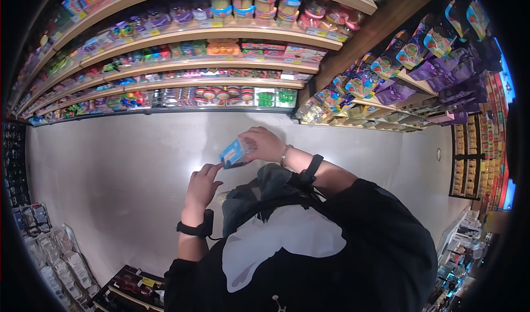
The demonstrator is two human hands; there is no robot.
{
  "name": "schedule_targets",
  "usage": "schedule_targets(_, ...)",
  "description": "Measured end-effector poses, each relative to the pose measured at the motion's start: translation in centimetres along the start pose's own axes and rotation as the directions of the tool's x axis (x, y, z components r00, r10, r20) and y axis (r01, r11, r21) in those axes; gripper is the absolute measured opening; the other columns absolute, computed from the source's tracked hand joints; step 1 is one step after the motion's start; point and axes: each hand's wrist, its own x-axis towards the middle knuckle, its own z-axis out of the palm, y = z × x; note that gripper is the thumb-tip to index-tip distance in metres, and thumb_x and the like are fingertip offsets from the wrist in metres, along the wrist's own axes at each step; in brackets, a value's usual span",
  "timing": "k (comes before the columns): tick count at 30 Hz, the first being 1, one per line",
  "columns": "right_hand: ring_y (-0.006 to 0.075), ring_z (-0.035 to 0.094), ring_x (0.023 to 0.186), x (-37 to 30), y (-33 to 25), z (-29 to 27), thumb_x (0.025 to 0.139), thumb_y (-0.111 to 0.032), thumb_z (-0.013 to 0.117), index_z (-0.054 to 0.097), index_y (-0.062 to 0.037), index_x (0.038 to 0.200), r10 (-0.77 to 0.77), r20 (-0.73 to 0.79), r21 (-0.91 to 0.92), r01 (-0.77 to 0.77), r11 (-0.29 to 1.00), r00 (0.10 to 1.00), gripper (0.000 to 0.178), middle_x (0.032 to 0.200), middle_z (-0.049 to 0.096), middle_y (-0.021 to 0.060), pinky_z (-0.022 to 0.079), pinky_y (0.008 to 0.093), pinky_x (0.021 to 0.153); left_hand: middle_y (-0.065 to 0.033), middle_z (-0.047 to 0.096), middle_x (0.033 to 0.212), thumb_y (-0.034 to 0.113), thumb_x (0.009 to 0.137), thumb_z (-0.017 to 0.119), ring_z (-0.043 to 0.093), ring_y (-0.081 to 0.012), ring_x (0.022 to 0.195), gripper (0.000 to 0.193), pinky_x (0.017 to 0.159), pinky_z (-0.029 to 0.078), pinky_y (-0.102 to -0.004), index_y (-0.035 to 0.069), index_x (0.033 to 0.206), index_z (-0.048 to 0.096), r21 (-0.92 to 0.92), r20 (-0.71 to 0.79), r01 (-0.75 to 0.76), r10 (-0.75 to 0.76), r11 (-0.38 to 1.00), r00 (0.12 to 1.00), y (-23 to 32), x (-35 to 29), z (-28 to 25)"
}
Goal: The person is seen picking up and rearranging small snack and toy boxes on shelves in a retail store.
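Observation:
A small blue package (234, 152) with a clear or pale end is held in front of my body, over the floor. My right hand (266, 145) grips it from its right side, with the fingers wrapped over its upper end. My left hand (202, 187) is just left of and below the package. Its fingers are stretched out, and the index fingertip reaches the package's lower left corner; whether it touches is hard to tell. Nothing shows in the left hand.
Long wooden shelves (193, 67) of colourful packaged goods and tubs curve across the far side. Purple bags (444, 69) hang on a rack at the right. Packets on racks (466, 152) stand farther right. A low dark shelf (130, 290) is at the lower left, beside grey hanging packs (63, 257).

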Motion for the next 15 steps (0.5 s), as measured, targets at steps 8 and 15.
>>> schedule_targets(8, 0.0276, 0.047, 0.093, -1.8, 19.6, -5.2, 0.05, -0.009, 0.075, 0.056, -0.0133, 0.101, 0.191, -0.39, -0.373, -0.344, 0.862, 0.901, 0.055, 0.098, 0.05, 0.005, 0.038, 0.035, 0.084, -0.007, 0.058, 0.091, 0.011, 0.072, 0.063, 0.056, -0.0247, 0.077, 0.034, 0.075, 0.041, -0.035, 0.011, 0.104, 0.055, -0.194, 0.024, -0.098, 0.104, 0.976, 0.994, 3.3, 12.7, 11.3)
schedule_targets(15, 0.0222, 0.043, 0.098, 3.2, 30.3, -8.1, 0.055, -0.016, 0.073, 0.055, -0.0205, 0.103, 0.032, -0.405, -0.728, -0.344, 0.594, 0.914, 0.052, 0.098, 0.048, 0.0002, 0.033, 0.0402, 0.078, -0.0072, 0.057, 0.091, 0.009, 0.073, 0.061, 0.056, -0.0261, 0.082, 0.031, 0.076, 0.041, -0.0368, 0.012, 0.103, 0.056, -0.326, 0.191, 0.018, 0.047, 0.945, 0.981, 2.4, 15.2, 21.8)
